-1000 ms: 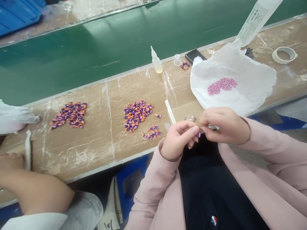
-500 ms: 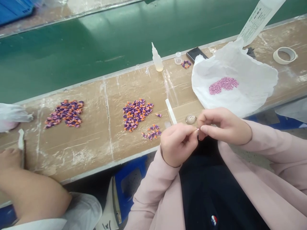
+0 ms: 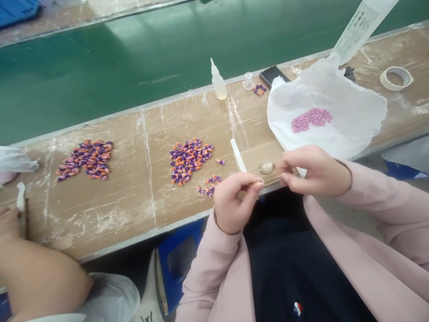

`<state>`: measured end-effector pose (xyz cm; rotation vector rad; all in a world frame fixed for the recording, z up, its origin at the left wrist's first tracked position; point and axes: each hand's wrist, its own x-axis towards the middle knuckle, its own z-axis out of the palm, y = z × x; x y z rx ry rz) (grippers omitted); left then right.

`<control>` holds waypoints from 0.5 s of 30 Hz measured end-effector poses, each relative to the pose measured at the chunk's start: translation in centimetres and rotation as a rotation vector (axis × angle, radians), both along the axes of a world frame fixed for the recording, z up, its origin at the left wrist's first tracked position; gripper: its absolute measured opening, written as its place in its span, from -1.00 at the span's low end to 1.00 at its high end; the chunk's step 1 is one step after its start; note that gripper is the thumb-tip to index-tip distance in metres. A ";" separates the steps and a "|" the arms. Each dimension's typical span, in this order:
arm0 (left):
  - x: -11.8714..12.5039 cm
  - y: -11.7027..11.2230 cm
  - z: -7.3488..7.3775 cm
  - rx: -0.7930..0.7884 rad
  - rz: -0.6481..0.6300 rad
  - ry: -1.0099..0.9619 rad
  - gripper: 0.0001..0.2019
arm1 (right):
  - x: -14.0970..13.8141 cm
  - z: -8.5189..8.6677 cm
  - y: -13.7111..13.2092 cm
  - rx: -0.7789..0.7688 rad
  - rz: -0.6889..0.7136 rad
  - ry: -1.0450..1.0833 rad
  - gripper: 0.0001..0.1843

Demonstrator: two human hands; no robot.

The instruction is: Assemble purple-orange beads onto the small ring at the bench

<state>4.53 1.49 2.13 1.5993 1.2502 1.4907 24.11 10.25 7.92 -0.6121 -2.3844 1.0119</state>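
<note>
My left hand [image 3: 237, 200] is over the bench's near edge, thumb and forefinger pinched on something too small to make out. To the right, my right hand [image 3: 313, 172] also has its fingertips together; what they hold, if anything, cannot be told. Between the hands and slightly behind lies a small round clear dish [image 3: 267, 167] with a glossy content. A flat white stick [image 3: 238, 155] points away from my left hand. Beyond the right hand, many tiny pink pieces [image 3: 311, 120] rest on a crumpled white sheet [image 3: 355, 123].
Purple-and-orange small pieces form a middle pile [image 3: 189, 160] and a left pile [image 3: 87, 160]. A dropper bottle [image 3: 219, 82], clear cap [image 3: 248, 81], phone [image 3: 274, 77], tape roll [image 3: 396, 78] and large bottle [image 3: 363, 29] stand along the back. A co-worker's arm [image 3: 40, 273] is at left.
My hands have moved apart; the left has shifted left, away from the right, which moved slightly up. The co-worker's arm has shifted a little left in view.
</note>
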 end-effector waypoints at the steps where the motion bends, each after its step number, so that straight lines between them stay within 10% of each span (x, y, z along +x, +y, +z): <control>1: -0.2 -0.2 -0.6 -0.073 0.021 -0.071 -0.93 | 0.1 -0.3 0.5 0.089 0.013 -0.060 -0.87; 7: -0.4 -1.5 -2.7 -0.340 0.025 -0.321 -0.84 | -0.5 -2.6 3.1 0.432 0.052 -0.583 -0.86; 15: -0.2 -1.6 -3.0 -0.332 -0.025 -0.233 -0.88 | -2.6 -1.4 3.8 0.532 0.120 -0.966 -0.83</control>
